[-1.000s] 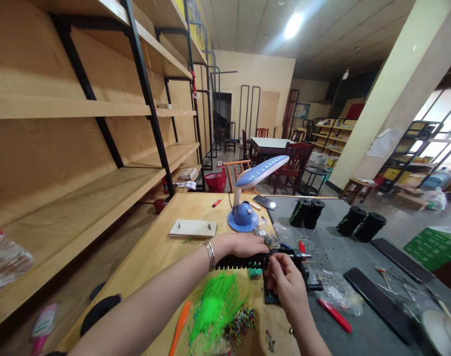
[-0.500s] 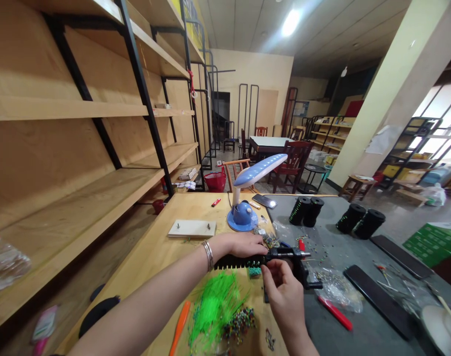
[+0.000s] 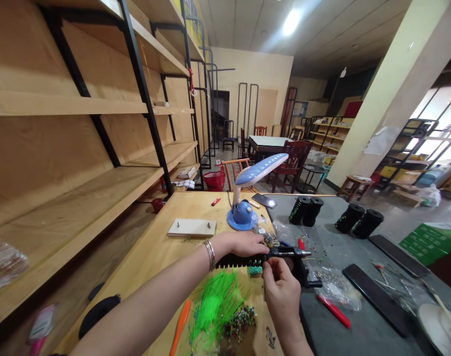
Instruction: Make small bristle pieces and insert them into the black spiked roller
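My left hand (image 3: 247, 243) lies over the top of a black toothed strip (image 3: 234, 260), its fingers bent against the strip near a black metal clamp (image 3: 290, 252). Small pale and green bits sit along the strip's edge. Below the clamp, my right hand (image 3: 282, 282) pinches at the strip's right end with thumb and forefinger; whatever is between the fingertips is too small to make out. Bright green fibres (image 3: 218, 301) lie on the wooden table under the strip, beside a pile of multicoloured beads (image 3: 242, 319). An orange-handled tool (image 3: 181, 326) rests left of them.
A blue lamp (image 3: 243, 215) stands behind my hands, with a white board (image 3: 191, 228) to its left. On the grey mat are black ridged cylinders (image 3: 300, 210), a red tool (image 3: 334, 311), a plastic bag (image 3: 338, 289) and a dark flat bar (image 3: 375, 296).
My right hand has shifted slightly left and up along the strip's end. My left hand has stayed nearly in place. The view has moved very slightly.
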### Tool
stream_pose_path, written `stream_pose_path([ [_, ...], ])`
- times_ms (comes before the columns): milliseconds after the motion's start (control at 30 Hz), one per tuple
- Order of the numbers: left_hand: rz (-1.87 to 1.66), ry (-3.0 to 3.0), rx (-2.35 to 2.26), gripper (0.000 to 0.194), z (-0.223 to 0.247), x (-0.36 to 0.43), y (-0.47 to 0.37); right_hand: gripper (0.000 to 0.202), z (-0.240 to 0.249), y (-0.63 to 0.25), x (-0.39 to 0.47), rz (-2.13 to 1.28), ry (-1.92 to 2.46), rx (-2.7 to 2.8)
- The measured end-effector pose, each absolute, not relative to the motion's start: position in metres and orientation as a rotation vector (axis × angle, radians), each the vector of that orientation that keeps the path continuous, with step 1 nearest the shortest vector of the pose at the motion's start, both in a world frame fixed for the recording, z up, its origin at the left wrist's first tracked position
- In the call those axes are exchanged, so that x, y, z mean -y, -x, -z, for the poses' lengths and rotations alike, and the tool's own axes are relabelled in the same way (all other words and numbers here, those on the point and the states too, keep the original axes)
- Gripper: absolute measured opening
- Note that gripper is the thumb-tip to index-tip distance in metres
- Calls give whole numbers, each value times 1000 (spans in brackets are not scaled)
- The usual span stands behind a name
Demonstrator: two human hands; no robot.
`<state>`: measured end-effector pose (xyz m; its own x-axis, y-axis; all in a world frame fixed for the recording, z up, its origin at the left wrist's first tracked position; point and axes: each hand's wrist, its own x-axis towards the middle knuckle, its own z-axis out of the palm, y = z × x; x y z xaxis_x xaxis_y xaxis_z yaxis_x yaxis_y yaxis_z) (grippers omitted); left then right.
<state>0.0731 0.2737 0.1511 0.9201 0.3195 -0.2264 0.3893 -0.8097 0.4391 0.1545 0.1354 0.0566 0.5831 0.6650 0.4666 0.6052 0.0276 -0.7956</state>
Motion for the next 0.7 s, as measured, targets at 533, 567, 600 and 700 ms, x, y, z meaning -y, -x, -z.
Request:
stream_pose_path([
  [533,214,-2532,-515,40,-151,-273,-73,22,-55,-153,-138,116,1582,1278],
  [567,200,-2524,-518,39,-150,-273,-73,22,-54,-154,-137,82,1570,1291],
  [600,182,-2513,-521,38,-150,-274,-73,21,-52,-156,-135,30,1549,1304],
  [700,102,-2464,-539,33,-147,-275,-72,20,-45,-164,-130,-215,1455,1252],
])
